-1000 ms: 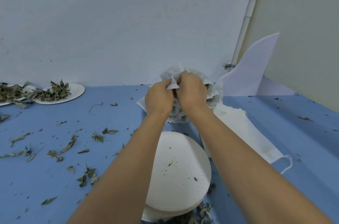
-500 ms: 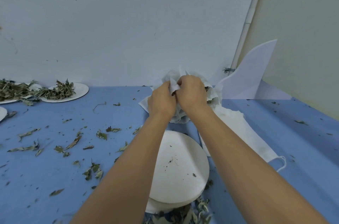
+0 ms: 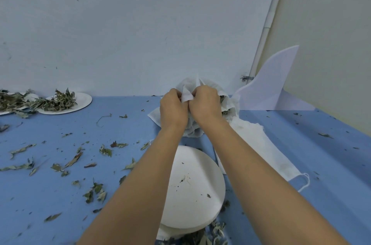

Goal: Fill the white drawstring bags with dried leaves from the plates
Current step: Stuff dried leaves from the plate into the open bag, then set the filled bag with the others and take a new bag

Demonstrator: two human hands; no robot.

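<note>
Two bare forearms reach across a blue table (image 3: 301, 144) littered with leaf scraps. Nearest, between the arms, sits an empty paper plate (image 3: 192, 188). Just to its right lies a flat drawstring bag (image 3: 259, 150). Beyond the plate, the left hand (image 3: 173, 108) and right hand (image 3: 205, 104) meet, each grip closed, pinching the gathered mouth of a stuffed drawstring bag (image 3: 193, 130). Its bulging body lies below and behind the grip. Far left, another plate (image 3: 82, 100) holds heaped dried leaves (image 3: 58, 100).
</note>
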